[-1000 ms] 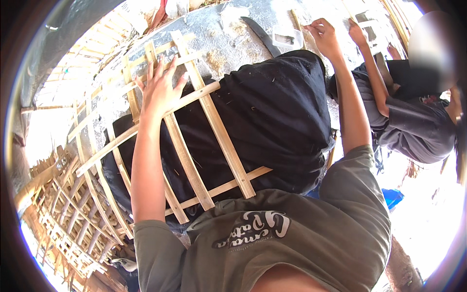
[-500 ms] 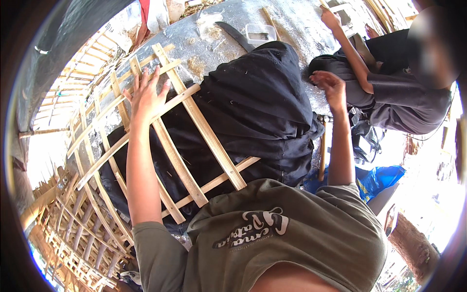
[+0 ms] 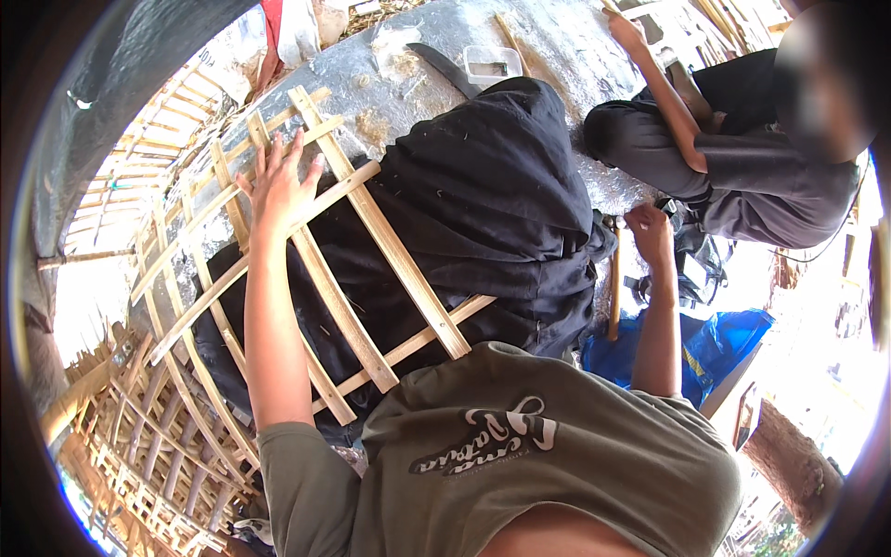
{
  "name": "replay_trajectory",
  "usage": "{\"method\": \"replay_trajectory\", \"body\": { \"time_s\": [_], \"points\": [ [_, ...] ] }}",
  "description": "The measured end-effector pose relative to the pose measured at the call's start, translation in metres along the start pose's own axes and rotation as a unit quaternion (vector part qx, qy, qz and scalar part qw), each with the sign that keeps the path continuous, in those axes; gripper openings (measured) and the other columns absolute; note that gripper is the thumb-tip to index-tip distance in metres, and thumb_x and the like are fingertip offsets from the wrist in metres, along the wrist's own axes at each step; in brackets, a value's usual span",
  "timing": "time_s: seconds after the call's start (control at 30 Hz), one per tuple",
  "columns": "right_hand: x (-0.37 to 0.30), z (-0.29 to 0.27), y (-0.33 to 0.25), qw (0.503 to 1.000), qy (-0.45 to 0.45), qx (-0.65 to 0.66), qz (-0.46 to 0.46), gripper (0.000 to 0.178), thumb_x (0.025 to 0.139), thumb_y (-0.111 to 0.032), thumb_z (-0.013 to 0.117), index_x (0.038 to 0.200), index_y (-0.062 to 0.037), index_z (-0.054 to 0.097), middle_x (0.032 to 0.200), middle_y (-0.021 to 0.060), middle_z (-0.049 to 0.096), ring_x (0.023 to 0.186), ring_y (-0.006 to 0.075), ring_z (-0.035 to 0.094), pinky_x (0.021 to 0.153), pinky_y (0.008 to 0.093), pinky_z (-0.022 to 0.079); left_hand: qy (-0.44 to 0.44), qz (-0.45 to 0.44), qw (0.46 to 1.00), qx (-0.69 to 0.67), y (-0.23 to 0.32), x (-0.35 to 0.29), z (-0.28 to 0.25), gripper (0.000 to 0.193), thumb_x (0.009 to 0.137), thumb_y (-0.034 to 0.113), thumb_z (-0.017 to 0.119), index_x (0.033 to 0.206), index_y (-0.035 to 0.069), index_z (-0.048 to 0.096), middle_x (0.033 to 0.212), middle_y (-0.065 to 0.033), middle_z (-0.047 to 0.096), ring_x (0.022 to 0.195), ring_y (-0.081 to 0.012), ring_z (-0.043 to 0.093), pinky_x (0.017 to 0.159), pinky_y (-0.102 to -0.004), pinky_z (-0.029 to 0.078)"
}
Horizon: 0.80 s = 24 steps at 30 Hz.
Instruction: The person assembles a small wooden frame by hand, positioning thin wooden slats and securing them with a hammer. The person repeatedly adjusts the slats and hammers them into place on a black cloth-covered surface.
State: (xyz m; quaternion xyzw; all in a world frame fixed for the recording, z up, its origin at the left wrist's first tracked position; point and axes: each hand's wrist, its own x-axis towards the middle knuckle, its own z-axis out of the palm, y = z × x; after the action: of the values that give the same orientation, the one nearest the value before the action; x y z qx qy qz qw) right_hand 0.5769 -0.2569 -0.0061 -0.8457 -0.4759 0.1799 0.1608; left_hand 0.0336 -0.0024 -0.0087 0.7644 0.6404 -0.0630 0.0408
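A lattice frame of split bamboo slats lies slanting across my lap, over dark cloth. My left hand rests on its upper part, fingers spread over the crossing slats and gripping nothing. Out to the right, my right hand is low with its fingers curled in; whatever they may hold is hidden. Just left of it stands a hammer, its wooden handle pointing toward me and its metal head close to my fingertips, with a small gap between.
A co-worker sits at the right, one hand on a thin strip. A machete and a clear plastic box lie on the grey sheet ahead. A blue bag is near my right arm; woven bamboo panels stand at left.
My right hand has come down and nearer to me, from beside the co-worker's knee to beside the hammer head, its fingers now curled. My left hand keeps its place on the lattice.
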Motion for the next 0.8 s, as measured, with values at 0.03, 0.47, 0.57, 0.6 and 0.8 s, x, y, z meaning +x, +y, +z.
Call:
{"method": "replay_trajectory", "body": {
  "time_s": [0.03, 0.47, 0.57, 0.6, 0.8],
  "points": [
    [0.001, -0.008, 0.026, 0.994, -0.102, -0.040, 0.005, 0.023, 0.087, -0.017, 0.070, 0.105, -0.0035, 0.072, 0.096, 0.0114, 0.074, 0.094, 0.0242, 0.073, 0.083, 0.0352, 0.055, 0.002, 0.002, 1.000, 0.001, -0.001, 0.002, 0.004, 0.066, 0.097, 0.064, 0.039, 0.155, 0.035, 0.029, 0.164, -0.0076, 0.023, 0.150, -0.0339, 0.019, 0.114, -0.0707, 0.004],
    [-0.036, 0.034, 0.077, 0.909, -0.399, -0.012, 0.121, 0.029, 0.073, -0.027, 0.083, 0.095, -0.0099, 0.078, 0.083, 0.0059, 0.073, 0.078, 0.0197, 0.069, 0.066, 0.0347, 0.055, 0.002, 0.009, 1.000, -0.028, 0.003, 0.002, 0.002, 0.065, 0.098, 0.061, 0.038, 0.155, 0.031, 0.031, 0.163, -0.0094, 0.022, 0.151, -0.0357, 0.016, 0.112, -0.0742, 0.000],
    [-0.042, 0.044, 0.089, 0.933, -0.349, -0.061, 0.072, 0.026, 0.073, -0.027, 0.083, 0.091, -0.0091, 0.078, 0.087, 0.0089, 0.075, 0.080, 0.0214, 0.071, 0.079, 0.0373, 0.055, 0.000, 0.009, 1.000, -0.025, 0.002, 0.001, 0.000, 0.066, 0.098, 0.063, 0.036, 0.155, 0.031, 0.030, 0.163, -0.0096, 0.022, 0.151, -0.0357, 0.016, 0.112, -0.0738, 0.000],
    [-0.044, 0.046, 0.087, 0.938, -0.330, -0.088, 0.065, 0.026, 0.073, -0.027, 0.083, 0.091, -0.0089, 0.078, 0.088, 0.0098, 0.075, 0.081, 0.0220, 0.071, 0.082, 0.0380, 0.054, -0.003, 0.008, 1.000, -0.024, 0.002, 0.000, 0.000, 0.066, 0.098, 0.063, 0.036, 0.155, 0.031, 0.029, 0.164, -0.0096, 0.022, 0.151, -0.0356, 0.016, 0.112, -0.0738, 0.000],
    [-0.048, 0.033, 0.097, 0.940, -0.327, 0.039, 0.090, 0.019, 0.086, -0.021, 0.072, 0.095, -0.0048, 0.076, 0.085, 0.0107, 0.074, 0.073, 0.0179, 0.070, 0.061, 0.0307, 0.053, -0.019, -0.003, 1.000, -0.014, 0.004, -0.001, -0.004, 0.065, 0.098, 0.063, 0.038, 0.156, 0.034, 0.027, 0.164, -0.0075, 0.020, 0.151, -0.0346, 0.015, 0.114, -0.0712, 0.002]
  ]
}}
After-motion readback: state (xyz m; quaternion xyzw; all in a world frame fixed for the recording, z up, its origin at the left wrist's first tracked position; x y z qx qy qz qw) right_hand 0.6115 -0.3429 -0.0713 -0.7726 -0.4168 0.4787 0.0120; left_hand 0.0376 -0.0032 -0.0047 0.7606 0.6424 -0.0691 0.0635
